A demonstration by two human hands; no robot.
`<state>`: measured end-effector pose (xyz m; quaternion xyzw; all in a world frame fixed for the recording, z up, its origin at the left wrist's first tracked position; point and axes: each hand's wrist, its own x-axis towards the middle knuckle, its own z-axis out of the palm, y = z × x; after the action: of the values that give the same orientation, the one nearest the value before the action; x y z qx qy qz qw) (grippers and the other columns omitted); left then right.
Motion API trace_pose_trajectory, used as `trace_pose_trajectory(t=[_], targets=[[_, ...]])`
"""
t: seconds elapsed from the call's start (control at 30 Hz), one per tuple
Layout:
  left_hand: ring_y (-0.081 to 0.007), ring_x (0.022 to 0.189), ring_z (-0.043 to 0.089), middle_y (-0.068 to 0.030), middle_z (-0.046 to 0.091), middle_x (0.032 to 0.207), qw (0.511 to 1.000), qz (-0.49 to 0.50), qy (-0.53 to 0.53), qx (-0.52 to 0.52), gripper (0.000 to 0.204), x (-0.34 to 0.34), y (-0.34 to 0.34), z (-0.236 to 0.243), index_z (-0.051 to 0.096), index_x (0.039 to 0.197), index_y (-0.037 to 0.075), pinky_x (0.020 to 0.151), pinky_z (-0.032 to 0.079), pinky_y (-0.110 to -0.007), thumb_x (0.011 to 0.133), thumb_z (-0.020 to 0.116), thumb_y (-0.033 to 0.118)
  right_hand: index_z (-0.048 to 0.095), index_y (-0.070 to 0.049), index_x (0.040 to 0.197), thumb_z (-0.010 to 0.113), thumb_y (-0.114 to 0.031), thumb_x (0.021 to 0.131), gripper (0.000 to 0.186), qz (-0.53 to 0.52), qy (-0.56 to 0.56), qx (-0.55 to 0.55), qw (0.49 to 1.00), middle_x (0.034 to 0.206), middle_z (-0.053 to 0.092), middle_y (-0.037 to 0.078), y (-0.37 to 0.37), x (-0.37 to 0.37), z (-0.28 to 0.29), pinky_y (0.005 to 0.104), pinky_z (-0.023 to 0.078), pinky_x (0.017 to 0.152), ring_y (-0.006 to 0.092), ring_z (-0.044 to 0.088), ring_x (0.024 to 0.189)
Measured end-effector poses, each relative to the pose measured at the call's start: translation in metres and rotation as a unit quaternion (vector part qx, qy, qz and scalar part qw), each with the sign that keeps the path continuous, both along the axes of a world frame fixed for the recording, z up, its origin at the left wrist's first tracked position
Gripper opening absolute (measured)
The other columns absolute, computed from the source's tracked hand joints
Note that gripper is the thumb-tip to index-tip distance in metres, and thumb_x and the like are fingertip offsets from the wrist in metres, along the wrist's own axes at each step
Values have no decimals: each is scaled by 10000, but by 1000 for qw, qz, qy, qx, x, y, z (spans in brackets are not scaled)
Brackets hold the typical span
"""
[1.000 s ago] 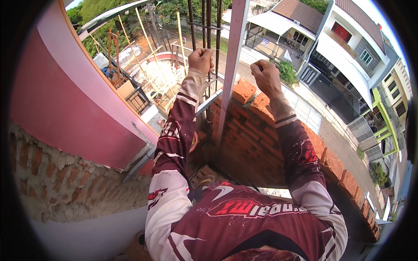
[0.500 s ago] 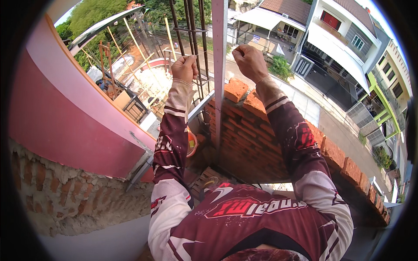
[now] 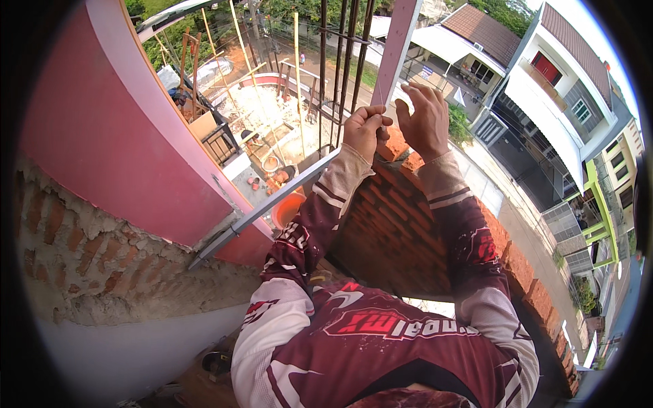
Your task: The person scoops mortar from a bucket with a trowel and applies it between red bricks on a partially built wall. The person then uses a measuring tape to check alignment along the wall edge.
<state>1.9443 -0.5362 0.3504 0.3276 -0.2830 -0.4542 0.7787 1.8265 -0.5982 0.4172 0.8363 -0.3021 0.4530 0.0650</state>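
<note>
My left hand [image 3: 364,132] is closed in a pinch in front of the upright metal post [image 3: 396,47]. Something small and dark shows at its fingertips, too small to name, and a faint thin line seems to rise from there. Just to the right, my right hand [image 3: 426,121] has its fingers apart and curved, with nothing visible in it. Orange-red bricks [image 3: 392,145] at the end of the brick wall [image 3: 388,224] lie right below the hands. Left of the post stand several dark reinforcing bars [image 3: 348,58], tied with cross wires.
A grey metal bar [image 3: 265,204] slants from the pink wall [image 3: 129,149] toward my left wrist. Behind my left forearm is an orange bucket [image 3: 288,207]. Rough brick and mortar [image 3: 75,245] border the left. Far below lie a rubble-strewn yard [image 3: 265,112] and a street [image 3: 537,238].
My left hand has come right, close to the right hand, still pinched. My right hand has opened from a fist and moved lower and slightly right. The view has shifted.
</note>
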Motion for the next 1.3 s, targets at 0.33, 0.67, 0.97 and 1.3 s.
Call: trace_pose_trajectory(t=[0.33, 0.67, 0.97, 1.3], targets=[[-63, 643, 583, -36, 637, 775, 997, 26, 69, -33, 127, -19, -20, -30, 630, 991, -9, 546, 475, -210, 992, 546, 85, 704, -4, 1078, 604, -198, 918, 270, 32, 13, -48, 998, 977, 717, 149, 28, 9, -23, 440, 447, 996, 299, 646, 1057], [-95, 709, 625, -52, 660, 873, 990, -52, 119, -59, 140, -13, -24, -40, 609, 1064, -8, 640, 523, -215, 967, 611, 92, 693, 40, 984, 615, -230, 911, 291, 100, -102, 404, 903, 814, 708, 164, 1, 19, -28, 348, 535, 715, 238, 693, 758], [-116, 690, 625, -48, 656, 828, 995, 59, 81, -15, 150, 7, -34, -6, 609, 930, 33, 633, 530, -259, 980, 599, 175, 703, 3, 957, 627, -208, 907, 230, 81, -130, 330, 932, 843, 701, 178, 22, 11, -25, 374, 510, 703, 284, 667, 765], [-177, 670, 597, -37, 591, 744, 998, -37, 55, 0, 93, 41, -63, 28, 613, 904, 35, 682, 559, -367, 929, 639, 121, 680, 43, 1030, 628, -238, 962, 294, 150, -182, 396, 888, 791, 685, 63, 8, 4, -41, 320, 463, 594, 143, 597, 654]])
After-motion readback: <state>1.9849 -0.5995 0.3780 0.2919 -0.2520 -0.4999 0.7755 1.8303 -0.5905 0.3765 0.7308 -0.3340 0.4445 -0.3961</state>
